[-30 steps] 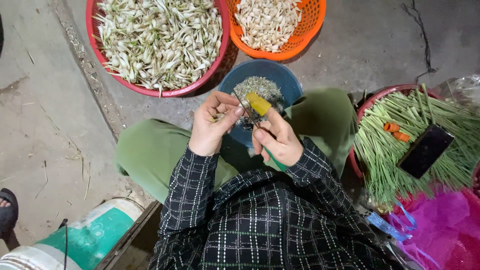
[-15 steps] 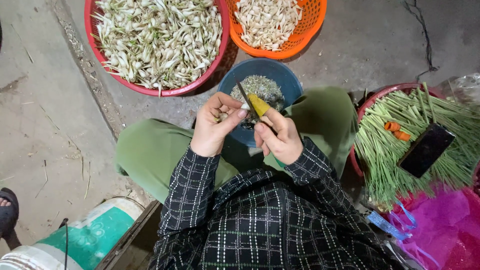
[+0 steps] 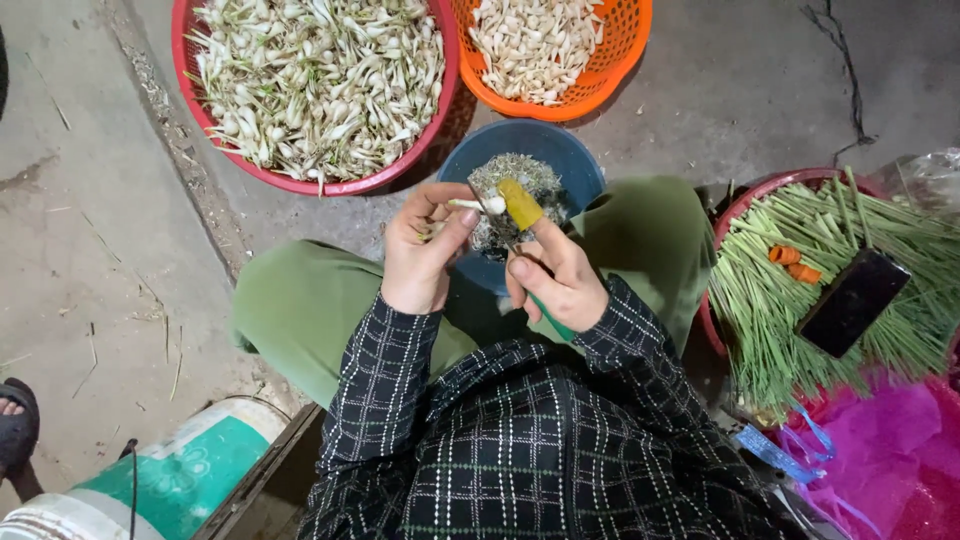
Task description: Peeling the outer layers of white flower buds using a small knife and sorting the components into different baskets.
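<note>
Bulb (image 3: 493, 205), small and white, sits pinched in the fingertips of the left hand (image 3: 425, 250) over a blue bowl (image 3: 560, 160), while the right hand (image 3: 555, 280) is clenched round a knife (image 3: 520, 205) with a yellow-wrapped, green-ended handle, its blade meeting the bulb. The blue bowl holds a heap of grey-green trimmings. Beyond it, a red basin (image 3: 330, 185) is piled with untrimmed white bulbs with green shoots and roots, and just beside that an orange basket (image 3: 620, 60) carries cleaned white bulbs. To the person's right, another red basin (image 3: 745, 200) is filled with long green stalks; a dark phone (image 3: 853, 302) and two orange bits (image 3: 790, 262) lie on top of them. A pink plastic bag (image 3: 880, 450) lies near it, cut off by the frame edge.

Everything stands on a bare concrete floor (image 3: 90, 250), cracked and strewn with scraps. The person sits low, in green trousers and a dark checked top. A green-and-white container (image 3: 170, 470) shows partly at lower left, and a sandalled foot (image 3: 15, 425) of another person juts in at the edge. The blade itself is hard to make out.
</note>
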